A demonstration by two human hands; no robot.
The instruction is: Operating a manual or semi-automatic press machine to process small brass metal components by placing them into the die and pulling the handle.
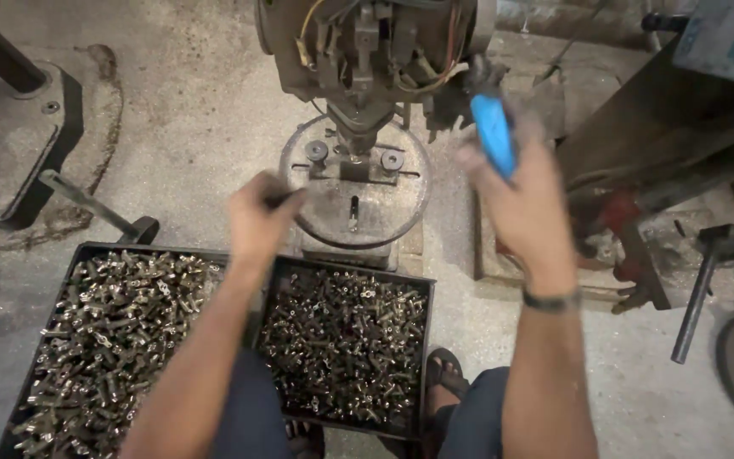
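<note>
My right hand [524, 200] grips the blue handle [493, 132] of a lever on a small press machine [367, 51]. My left hand [256, 217] is closed, pinching a small dark metal piece at the left edge of the machine's round base plate [392, 200]. Two knobs and a slot show on that plate under the press head. Below my arms sit two black trays: the left tray [78, 255] and the right tray [425, 289], both full of small brass-coloured metal parts.
A heavy metal base [10, 144] with a bar lies on the concrete floor at left. Dark metal frames and a hammer-like tool [698, 289] stand at right. My sandalled foot [443, 374] rests beside the right tray.
</note>
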